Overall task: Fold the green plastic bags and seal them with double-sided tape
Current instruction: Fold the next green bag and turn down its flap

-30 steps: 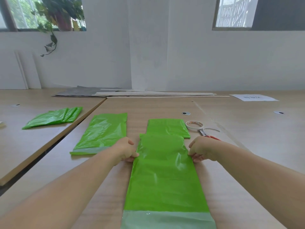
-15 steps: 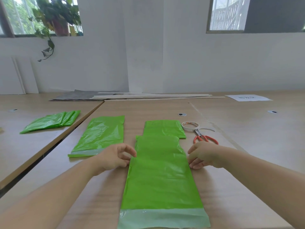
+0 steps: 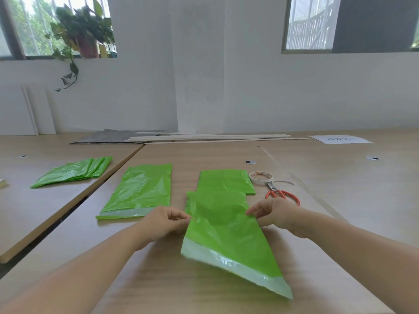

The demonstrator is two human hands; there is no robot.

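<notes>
Green plastic bag [image 3: 226, 234]: centre of frame, near end lifted, skewed. Pinched at side edges by left hand [image 3: 163, 223] and right hand [image 3: 274, 215], grip closed on film. Best to pull evenly, square edges before creasing. Tape roll [image 3: 260, 177] right of centre, just beside scissors [image 3: 281, 193].

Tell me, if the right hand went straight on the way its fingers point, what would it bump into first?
The right hand points across the bag it pinches, so it would slide over that plastic first, then probably meet the left hand at the opposite edge.
</notes>
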